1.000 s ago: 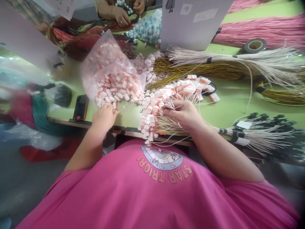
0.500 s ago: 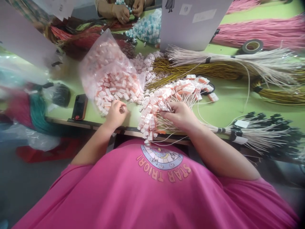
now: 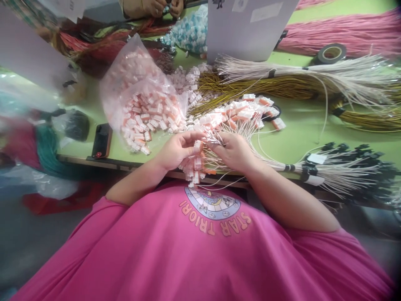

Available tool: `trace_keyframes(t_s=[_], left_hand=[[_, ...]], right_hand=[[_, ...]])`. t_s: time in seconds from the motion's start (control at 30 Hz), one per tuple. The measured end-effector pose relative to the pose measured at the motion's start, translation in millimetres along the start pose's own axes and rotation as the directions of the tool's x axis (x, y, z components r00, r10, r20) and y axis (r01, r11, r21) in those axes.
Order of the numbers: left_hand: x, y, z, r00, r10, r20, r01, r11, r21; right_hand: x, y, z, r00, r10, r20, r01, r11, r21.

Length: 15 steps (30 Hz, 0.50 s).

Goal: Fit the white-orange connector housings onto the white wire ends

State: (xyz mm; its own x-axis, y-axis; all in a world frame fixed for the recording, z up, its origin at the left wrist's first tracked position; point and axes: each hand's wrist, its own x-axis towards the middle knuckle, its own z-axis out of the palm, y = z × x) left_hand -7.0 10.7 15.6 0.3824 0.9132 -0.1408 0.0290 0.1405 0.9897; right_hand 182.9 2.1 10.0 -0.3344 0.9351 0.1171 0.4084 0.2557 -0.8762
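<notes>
My left hand (image 3: 176,149) is closed in a pinch on a small pink-and-white connector (image 3: 197,144) and meets my right hand at the table's near edge. My right hand (image 3: 233,149) is curled around thin white wires (image 3: 269,161) that run off to the right into a taped bundle. A cluster of wired connectors (image 3: 196,167) hangs below both hands. More wired connectors (image 3: 241,113) fan out just beyond them. To the left lies an open clear bag (image 3: 138,92) with loose pink-and-white connectors (image 3: 150,117) spilling from its mouth.
A black phone (image 3: 102,140) lies at the table's left edge. Bundles of white wire (image 3: 313,73), yellow wire (image 3: 275,90) and pink wire (image 3: 344,35) cross the green table (image 3: 300,133). A tape roll (image 3: 328,53), a grey board (image 3: 250,29), blue connectors (image 3: 191,35) and another person's hands (image 3: 159,6) are farther back.
My left hand left the loose pile by the bag with a connector and moved right to meet my right hand. The right hand stayed on the wires.
</notes>
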Motion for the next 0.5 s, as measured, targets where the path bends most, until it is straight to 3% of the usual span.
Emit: trace_keyframes(t_s=[0.1, 0.2, 0.5], left_hand=[[-2.5, 5.0, 1.2, 0.999, -0.051, 0.019, 0.051, 0.999, -0.009], [-5.0, 7.2, 3.4, 0.997, -0.068, -0.036, 0.070, 0.996, 0.050], [-6.9, 6.8, 5.9, 0.998, 0.037, -0.046, -0.022, 0.953, 0.303]], right_hand=[[0.8, 1.3, 2.2, 0.999, 0.054, 0.010, -0.053, 0.998, -0.046], [1.3, 1.5, 4.5, 0.994, 0.108, 0.033, -0.105, 0.991, -0.083], [1.1, 0.1, 3.1, 0.989, 0.134, 0.063, -0.132, 0.991, -0.030]])
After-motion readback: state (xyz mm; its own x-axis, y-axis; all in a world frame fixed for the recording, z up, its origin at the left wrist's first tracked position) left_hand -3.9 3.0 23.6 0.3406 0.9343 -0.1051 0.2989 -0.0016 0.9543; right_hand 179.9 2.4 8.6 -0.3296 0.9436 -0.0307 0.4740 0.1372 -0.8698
